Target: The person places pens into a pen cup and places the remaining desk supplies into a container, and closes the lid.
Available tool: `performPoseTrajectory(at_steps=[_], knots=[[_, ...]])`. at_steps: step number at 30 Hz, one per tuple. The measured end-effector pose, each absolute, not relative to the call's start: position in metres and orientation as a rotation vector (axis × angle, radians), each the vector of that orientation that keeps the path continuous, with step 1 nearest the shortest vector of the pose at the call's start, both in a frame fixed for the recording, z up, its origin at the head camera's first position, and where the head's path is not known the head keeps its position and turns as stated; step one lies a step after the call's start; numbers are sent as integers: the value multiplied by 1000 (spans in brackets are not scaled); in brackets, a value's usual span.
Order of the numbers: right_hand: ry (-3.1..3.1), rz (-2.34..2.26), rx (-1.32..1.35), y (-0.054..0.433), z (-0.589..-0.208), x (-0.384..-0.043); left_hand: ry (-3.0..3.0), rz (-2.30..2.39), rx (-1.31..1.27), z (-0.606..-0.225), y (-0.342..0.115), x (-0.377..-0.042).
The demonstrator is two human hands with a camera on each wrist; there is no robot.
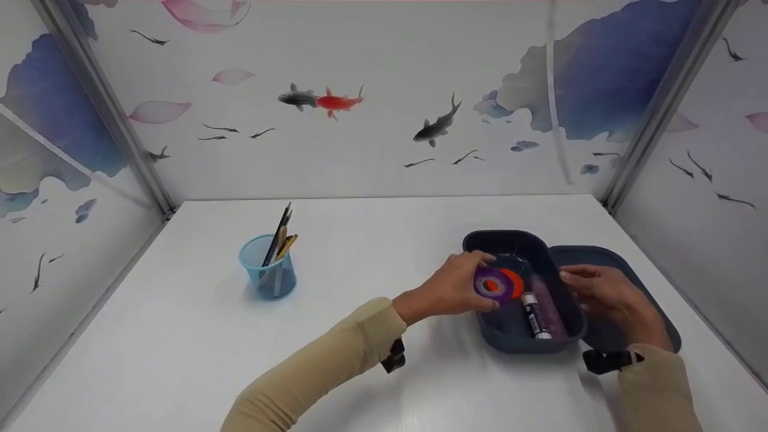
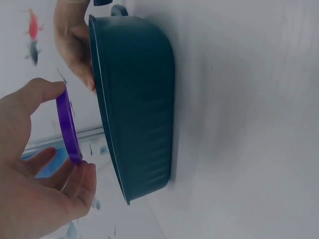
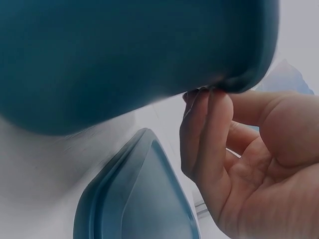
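Note:
My left hand (image 1: 453, 285) pinches a purple tape roll (image 1: 485, 288) between thumb and fingers, tilted over the dark teal box (image 1: 498, 343). In the left wrist view, the roll (image 2: 69, 124) shows edge-on beside the box rim. An orange ring (image 1: 516, 284) appears just behind it, partly covered. Inside the box lie a glue stick (image 1: 536, 316) and a translucent pinkish tube (image 1: 549, 309). My right hand (image 1: 618, 300) is at the box's right side; in the right wrist view its fingertips (image 3: 219, 102) touch the outer wall near the rim.
The box's lid (image 1: 600, 258) lies on the table right of the box, under my right hand. A light blue mesh cup (image 1: 270, 282) with several pencils stands at the left. Printed panels (image 1: 372, 162) enclose the white table (image 1: 180, 360) at the back and sides.

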State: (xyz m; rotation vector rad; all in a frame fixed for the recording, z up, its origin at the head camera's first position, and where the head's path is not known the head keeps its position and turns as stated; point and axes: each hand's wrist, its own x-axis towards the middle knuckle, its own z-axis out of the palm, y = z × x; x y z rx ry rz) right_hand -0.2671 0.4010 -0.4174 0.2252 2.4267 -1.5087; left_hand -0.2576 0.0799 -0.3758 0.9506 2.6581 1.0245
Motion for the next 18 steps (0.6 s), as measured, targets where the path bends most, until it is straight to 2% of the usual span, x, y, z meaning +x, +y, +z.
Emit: performPoseTrajectory(at_steps=[18], knots=[[2398, -1552, 201, 401, -421, -269, 2706, 830, 1126, -389, 105, -262]])
